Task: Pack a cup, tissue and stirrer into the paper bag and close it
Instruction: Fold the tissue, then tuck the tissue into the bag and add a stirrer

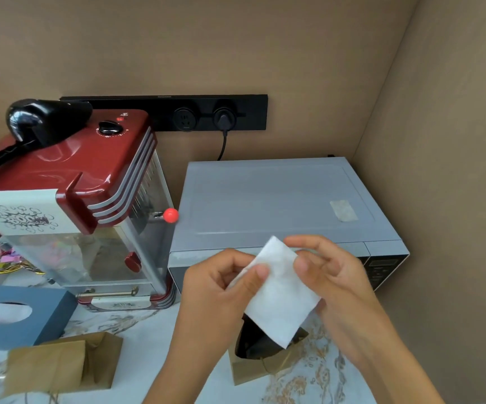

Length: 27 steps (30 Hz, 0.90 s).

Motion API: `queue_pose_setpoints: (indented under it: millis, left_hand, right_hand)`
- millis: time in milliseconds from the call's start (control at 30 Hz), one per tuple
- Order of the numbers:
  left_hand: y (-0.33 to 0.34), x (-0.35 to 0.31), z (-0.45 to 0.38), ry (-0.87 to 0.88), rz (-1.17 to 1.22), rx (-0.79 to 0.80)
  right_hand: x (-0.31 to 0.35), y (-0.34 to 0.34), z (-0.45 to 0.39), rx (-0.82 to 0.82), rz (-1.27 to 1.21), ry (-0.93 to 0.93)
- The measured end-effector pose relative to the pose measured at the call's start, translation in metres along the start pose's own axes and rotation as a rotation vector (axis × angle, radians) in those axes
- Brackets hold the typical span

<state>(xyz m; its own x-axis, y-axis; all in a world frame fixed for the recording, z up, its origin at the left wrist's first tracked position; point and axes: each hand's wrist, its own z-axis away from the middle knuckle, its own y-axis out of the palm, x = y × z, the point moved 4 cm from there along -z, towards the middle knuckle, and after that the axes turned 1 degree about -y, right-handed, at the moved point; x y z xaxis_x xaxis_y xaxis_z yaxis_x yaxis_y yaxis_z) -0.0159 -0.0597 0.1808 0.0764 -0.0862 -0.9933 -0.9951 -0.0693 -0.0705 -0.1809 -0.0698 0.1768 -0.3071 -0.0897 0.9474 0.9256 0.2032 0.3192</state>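
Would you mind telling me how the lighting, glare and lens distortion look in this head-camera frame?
Head view: soft, even lighting; bright highlights glare off the red popcorn machine; wide-angle distortion bows the microwave edges and the wall corner; the tissue is nearly blown out white; both hands look slightly soft.

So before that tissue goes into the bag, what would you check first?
1. Tissue held by both hands, left hand and right hand: ok.
2. Tissue folded small enough for the opening: cannot tell.
3. Paper bag standing upright and open beneath the tissue: ok.
4. Cup already inside: something dark sits in the bag's mouth, but cannot tell.
5. Stirrer packed: cannot tell, none visible.
6. Space around the bag on the marble counter: ok; the flat spare bag lies apart to the left.
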Motion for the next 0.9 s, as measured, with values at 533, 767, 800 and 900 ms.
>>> queue_pose_setpoints:
  millis: [533,767,800,900]
  left_hand:
    - [-0.014,0.090,0.025,-0.152,-0.718,0.151]
    - [0.000,0.099,0.023,-0.316,-0.929,0.136]
    - [0.001,0.100,0.022,-0.333,-0.920,0.119]
    - [0.000,0.109,0.023,-0.353,-0.851,0.083]
  right_hand:
    - [-0.018,-0.021,0.010,0.133,1.145,0.119]
    - [-0.049,-0.003,-0.007,0.386,1.579,0.321]
    - [-0.053,0.002,-0.012,0.400,1.600,0.363]
    - [-0.077,0.024,-0.029,0.510,1.673,0.451]
